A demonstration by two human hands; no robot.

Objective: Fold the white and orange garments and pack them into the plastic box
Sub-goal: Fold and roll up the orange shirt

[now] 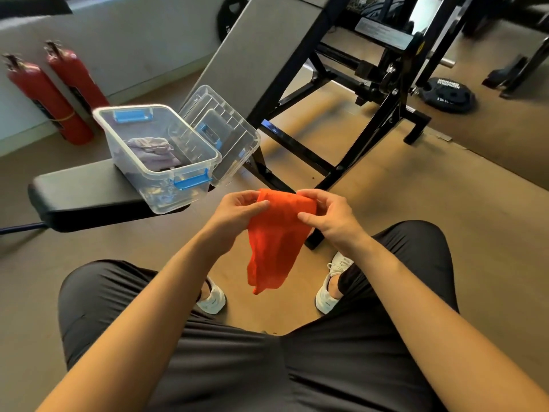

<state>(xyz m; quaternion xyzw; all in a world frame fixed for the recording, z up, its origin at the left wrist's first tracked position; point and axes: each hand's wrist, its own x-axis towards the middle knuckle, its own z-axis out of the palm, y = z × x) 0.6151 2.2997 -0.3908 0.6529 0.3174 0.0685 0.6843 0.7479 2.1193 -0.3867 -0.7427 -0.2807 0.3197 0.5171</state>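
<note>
the orange garment hangs in the air in front of the plastic box, well clear of it, over the floor between the person's knees. the left hand and right hand each pinch one end of its top edge, thumbs in front and fingers behind, so both are clamped on the cloth with a short span of fabric between them. the cloth is thin, soft and finely textured, doubled over at the top and tapering to a loose uneven tail below.

the step in hand looks like folding the garment in mid-air. to do it well, i would keep the top edge taut and level, let the tail settle straight, then bring it up in halves so the bundle ends narrower than the box.

the box is clear, rigid plastic with blue latches, open, and sits on the near end of a black padded surface. a pale, crumpled white garment already lies inside, leaving room beside it. the clear lid leans against the box's far side.
</note>
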